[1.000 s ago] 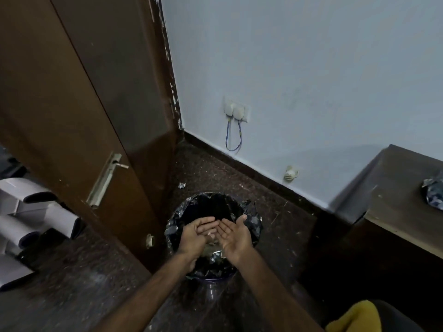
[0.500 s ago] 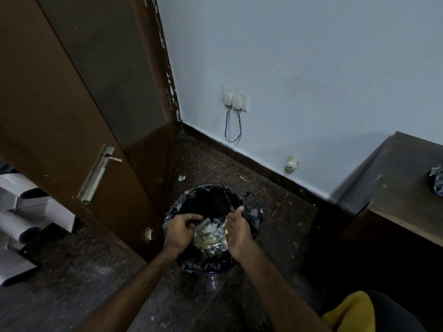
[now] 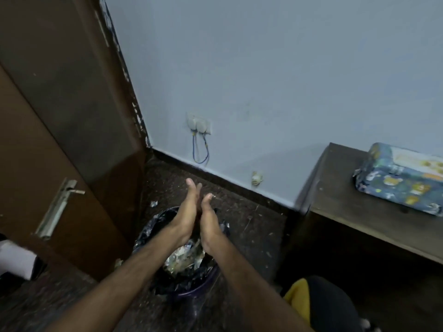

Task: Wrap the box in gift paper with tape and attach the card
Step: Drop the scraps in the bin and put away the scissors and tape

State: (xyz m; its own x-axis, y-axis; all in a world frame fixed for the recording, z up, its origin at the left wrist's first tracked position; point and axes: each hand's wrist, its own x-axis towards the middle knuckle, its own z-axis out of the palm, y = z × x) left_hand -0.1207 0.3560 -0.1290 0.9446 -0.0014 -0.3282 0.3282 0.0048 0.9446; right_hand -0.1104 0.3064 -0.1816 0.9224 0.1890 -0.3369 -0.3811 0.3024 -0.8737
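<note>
1. Waste bin (image 3: 191, 292) with black liner (image 3: 153, 227) stands on dark speckled floor (image 3: 254, 236).
2. Brown door (image 3: 48, 116) left of bin; metal handle (image 3: 57, 209) on it.
3. Wall socket (image 3: 199, 125) beyond bin; blue wires (image 3: 201, 152) hang looped below it.
4. Wooden table (image 3: 347, 202) right of bin, against the wall (image 3: 263, 68).

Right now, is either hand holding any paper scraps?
No: the left hand and the right hand are open and empty above the bin, where the scraps lie.
</note>
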